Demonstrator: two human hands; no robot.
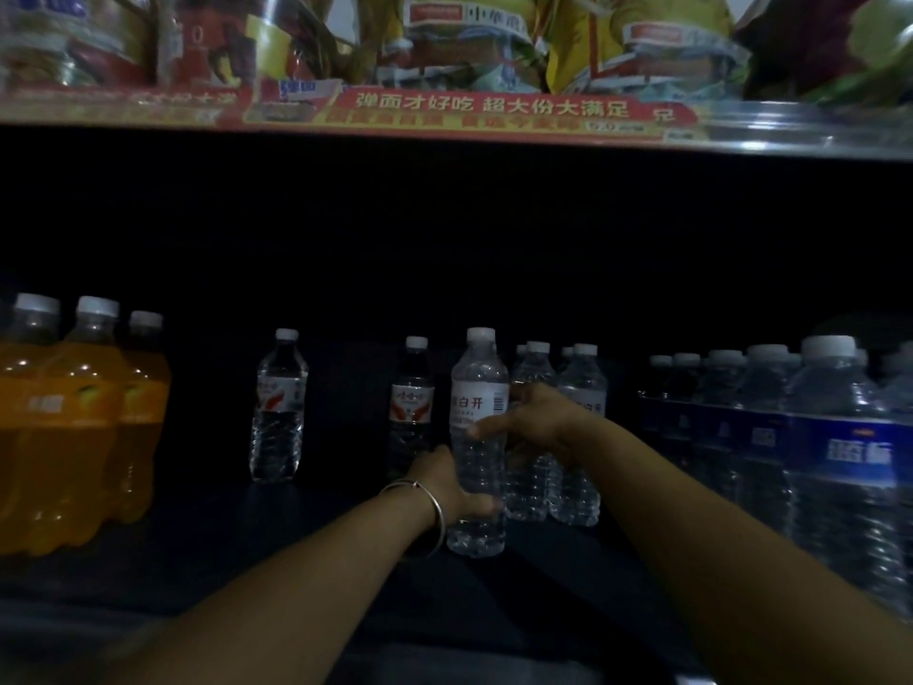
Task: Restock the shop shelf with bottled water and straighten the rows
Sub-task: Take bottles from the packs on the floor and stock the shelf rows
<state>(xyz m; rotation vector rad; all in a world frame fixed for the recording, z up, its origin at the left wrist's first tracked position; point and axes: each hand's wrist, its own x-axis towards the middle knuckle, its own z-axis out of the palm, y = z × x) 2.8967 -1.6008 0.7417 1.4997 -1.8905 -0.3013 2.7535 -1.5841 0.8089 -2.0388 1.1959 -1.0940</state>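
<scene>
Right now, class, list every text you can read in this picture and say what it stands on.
"弹面才好吃 超大份大满足": red shelf strip.
"白开": label of the water bottle held by both hands.
"中华": yellow packet above.
Orange drink labels, blue bottle labels, red-winged bottle labels: too blurred.

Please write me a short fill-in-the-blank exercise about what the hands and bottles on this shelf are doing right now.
1. Both hands hold the same water bottle, which has a ____ cap.
2. The left hand grips that bottle lower down, and its wrist wears a ____.
3. The right hand grips the bottle at its ____.
4. The bottles at the far left hold an ____ drink.

Missing words: white; bracelet; label; orange
</scene>
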